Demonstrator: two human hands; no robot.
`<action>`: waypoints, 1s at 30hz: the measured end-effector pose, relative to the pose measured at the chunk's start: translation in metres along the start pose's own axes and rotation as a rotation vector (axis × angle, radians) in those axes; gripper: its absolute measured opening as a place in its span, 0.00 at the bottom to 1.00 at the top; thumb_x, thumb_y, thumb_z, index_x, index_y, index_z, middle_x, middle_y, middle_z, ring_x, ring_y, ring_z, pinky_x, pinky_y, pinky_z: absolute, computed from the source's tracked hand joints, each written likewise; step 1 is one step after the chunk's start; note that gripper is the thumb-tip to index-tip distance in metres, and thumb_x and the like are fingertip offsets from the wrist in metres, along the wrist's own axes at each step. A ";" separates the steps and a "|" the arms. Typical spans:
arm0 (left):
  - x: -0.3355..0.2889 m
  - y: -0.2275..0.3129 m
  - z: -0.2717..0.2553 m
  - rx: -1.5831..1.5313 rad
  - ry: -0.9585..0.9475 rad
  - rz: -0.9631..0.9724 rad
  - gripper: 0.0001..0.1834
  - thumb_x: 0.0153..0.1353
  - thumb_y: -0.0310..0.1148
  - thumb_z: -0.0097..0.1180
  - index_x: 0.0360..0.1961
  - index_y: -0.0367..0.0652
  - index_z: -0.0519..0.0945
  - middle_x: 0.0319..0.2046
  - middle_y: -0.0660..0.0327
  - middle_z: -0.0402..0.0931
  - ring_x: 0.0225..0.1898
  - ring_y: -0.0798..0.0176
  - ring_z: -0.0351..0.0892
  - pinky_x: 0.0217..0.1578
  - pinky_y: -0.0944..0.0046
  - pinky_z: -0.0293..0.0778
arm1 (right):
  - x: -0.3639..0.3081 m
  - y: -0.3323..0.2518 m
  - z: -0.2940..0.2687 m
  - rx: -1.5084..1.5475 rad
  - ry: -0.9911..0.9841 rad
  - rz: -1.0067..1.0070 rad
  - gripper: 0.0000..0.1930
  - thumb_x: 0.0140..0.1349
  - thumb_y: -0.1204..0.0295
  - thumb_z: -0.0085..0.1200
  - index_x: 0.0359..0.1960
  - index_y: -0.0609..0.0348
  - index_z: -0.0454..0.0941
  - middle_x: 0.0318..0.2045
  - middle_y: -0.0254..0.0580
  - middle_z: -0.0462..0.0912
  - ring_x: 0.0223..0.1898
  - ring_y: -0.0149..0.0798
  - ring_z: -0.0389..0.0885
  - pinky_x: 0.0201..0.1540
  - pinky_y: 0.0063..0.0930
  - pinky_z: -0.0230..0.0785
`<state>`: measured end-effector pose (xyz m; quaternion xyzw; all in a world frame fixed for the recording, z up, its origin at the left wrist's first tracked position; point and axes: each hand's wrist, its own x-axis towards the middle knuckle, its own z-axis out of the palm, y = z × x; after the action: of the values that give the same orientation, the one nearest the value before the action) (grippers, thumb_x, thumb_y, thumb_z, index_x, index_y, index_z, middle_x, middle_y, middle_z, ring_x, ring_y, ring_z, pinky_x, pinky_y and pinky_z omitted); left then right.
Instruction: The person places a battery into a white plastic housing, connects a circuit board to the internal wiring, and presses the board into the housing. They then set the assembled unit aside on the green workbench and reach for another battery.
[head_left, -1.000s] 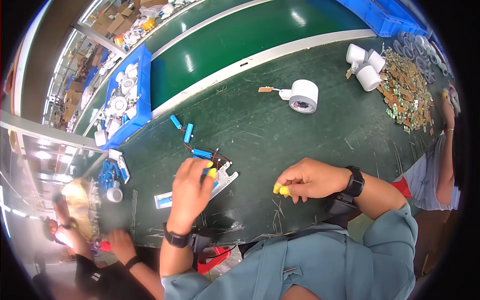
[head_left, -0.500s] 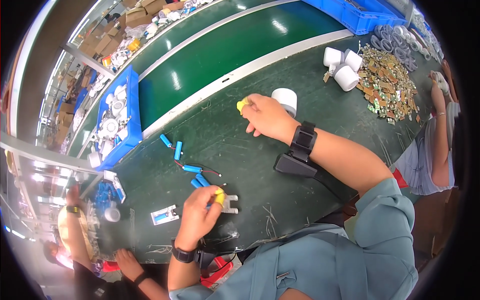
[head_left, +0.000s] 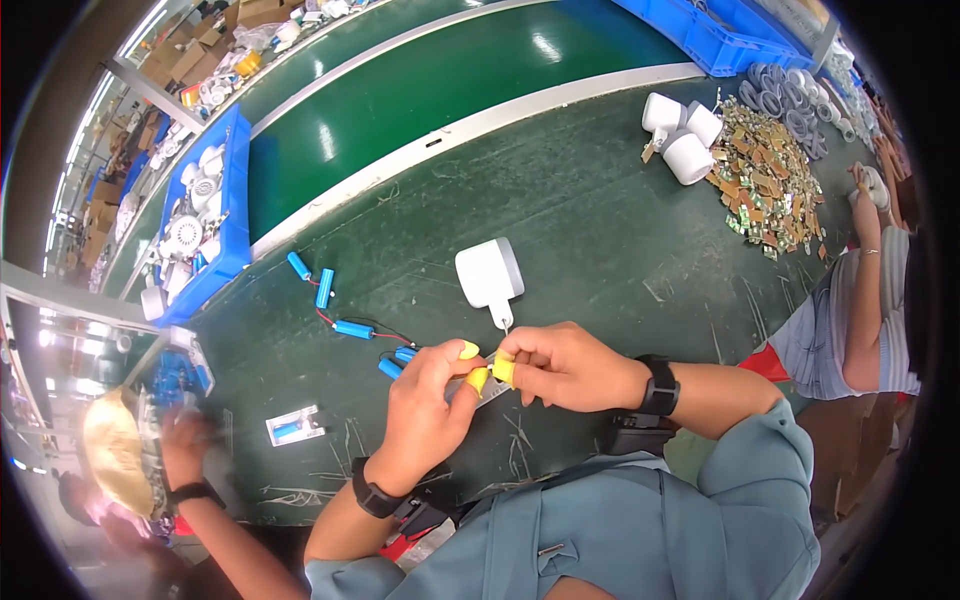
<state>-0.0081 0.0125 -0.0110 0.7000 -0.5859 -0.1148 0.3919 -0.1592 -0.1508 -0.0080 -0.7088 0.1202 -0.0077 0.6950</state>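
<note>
In front of my chest, my left hand (head_left: 430, 395) and my right hand (head_left: 570, 370) meet fingertip to fingertip, both pinched, with yellow covers on thumbs and forefingers. What the left fingers hold is too small to make out. A thin wire (head_left: 506, 326) runs from the white round housing (head_left: 484, 275) into my right fingers. That housing lies on its side just beyond my hands, its narrow tab toward me. Pale plastic (head_left: 492, 392) shows partly beneath my fingers. Left of them, blue cylindrical battery cells (head_left: 353, 329) lie strung on red and black wires, the nearest ones beside my left hand.
A small white tray-like piece (head_left: 296, 426) with a blue part lies left. Blue crates (head_left: 236, 200) stand at left and far right. White housings (head_left: 687, 157), a pile of circuit boards (head_left: 765, 180) and grey rings (head_left: 785, 100) sit far right. Co-workers' arms reach in at both sides.
My right hand has come back toward me to meet my left hand. The white housing has moved nearer and left. My left hand has shifted slightly right over the pale plastic.
</note>
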 end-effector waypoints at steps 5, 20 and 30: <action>0.000 0.001 0.009 0.139 0.096 0.153 0.25 0.47 0.17 0.63 0.48 0.37 0.71 0.36 0.53 0.82 0.37 0.48 0.80 0.36 0.54 0.77 | 0.002 0.004 0.001 -0.302 0.089 -0.156 0.06 0.65 0.74 0.53 0.41 0.63 0.76 0.24 0.37 0.81 0.25 0.27 0.82 0.25 0.22 0.70; 0.006 0.004 -0.005 -0.180 -0.029 -0.099 0.14 0.50 0.21 0.60 0.41 0.38 0.79 0.35 0.56 0.81 0.34 0.51 0.78 0.39 0.56 0.73 | 0.000 0.005 0.004 -0.303 0.163 -0.314 0.06 0.63 0.80 0.54 0.42 0.62 0.76 0.28 0.35 0.79 0.25 0.25 0.80 0.26 0.20 0.71; 0.003 0.003 -0.007 -0.110 -0.052 -0.148 0.15 0.51 0.21 0.59 0.42 0.38 0.78 0.37 0.55 0.81 0.33 0.52 0.80 0.33 0.59 0.76 | -0.005 -0.003 -0.003 0.125 0.371 0.069 0.23 0.63 0.83 0.53 0.57 0.63 0.59 0.33 0.37 0.77 0.31 0.32 0.84 0.29 0.21 0.76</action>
<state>-0.0055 0.0128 -0.0037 0.7154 -0.5355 -0.1937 0.4048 -0.1643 -0.1524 -0.0046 -0.6461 0.2698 -0.1221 0.7035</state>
